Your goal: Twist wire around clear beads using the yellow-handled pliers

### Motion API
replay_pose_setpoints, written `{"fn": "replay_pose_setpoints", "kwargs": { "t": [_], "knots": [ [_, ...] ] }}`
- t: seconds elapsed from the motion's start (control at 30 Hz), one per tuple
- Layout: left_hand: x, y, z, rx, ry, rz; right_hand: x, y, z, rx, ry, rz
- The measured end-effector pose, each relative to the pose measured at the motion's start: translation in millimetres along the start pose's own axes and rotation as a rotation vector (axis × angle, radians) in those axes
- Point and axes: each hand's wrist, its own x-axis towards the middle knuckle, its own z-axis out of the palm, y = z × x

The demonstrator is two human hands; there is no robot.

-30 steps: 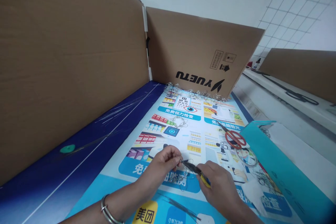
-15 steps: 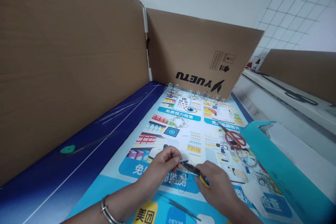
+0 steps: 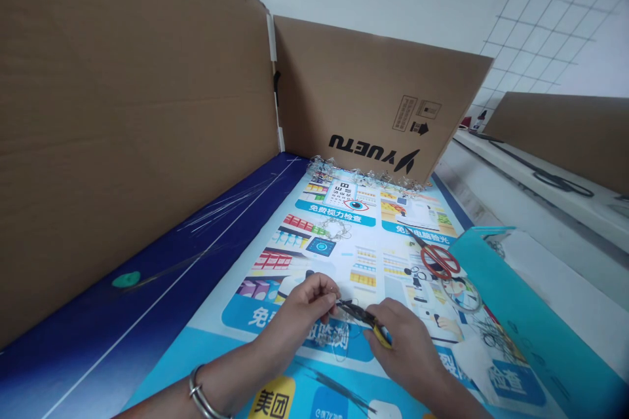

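My right hand (image 3: 405, 344) is wrapped round pliers (image 3: 362, 315) with yellow-trimmed handles. Their dark jaws point left and look slightly parted, with the tips close to my left fingertips. My left hand (image 3: 314, 301) is closed in a pinch on a thin wire piece (image 3: 339, 302), mostly hidden by the fingers. Below the hands, a tangle of fine wire (image 3: 327, 335) rests on the printed sheet. Nearer to me lies a bundle of straight dark wires (image 3: 339, 387).
Orange-handled scissors (image 3: 439, 260) and a roll of clear tape (image 3: 462, 294) lie to the right, beside a teal box (image 3: 515, 301). More wire pieces (image 3: 368, 178) line the foot of the cardboard panel (image 3: 373, 91). At left is a green lump (image 3: 126, 279).
The pliers' jaws have parted slightly, at almost the same spot. Both hands have otherwise hardly moved.
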Motion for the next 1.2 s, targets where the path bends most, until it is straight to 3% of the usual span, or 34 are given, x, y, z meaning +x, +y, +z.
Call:
{"fn": "replay_pose_setpoints", "kwargs": {
  "t": [0.5, 1.0, 1.2],
  "knots": [
    [-0.3, 0.9, 0.7, 0.023, -0.039, -0.037, -1.1, 1.7, 0.2, -0.018, -0.005, -0.055],
    [3.0, -13.4, -2.3, 0.054, -0.098, 0.012, -2.6, -1.5, -3.5, -0.043, -0.006, -0.08],
    [0.7, -9.0, -1.5, 0.063, -0.097, 0.012, -2.5, -0.6, -1.5, -0.046, -0.005, -0.08]
  ]
}}
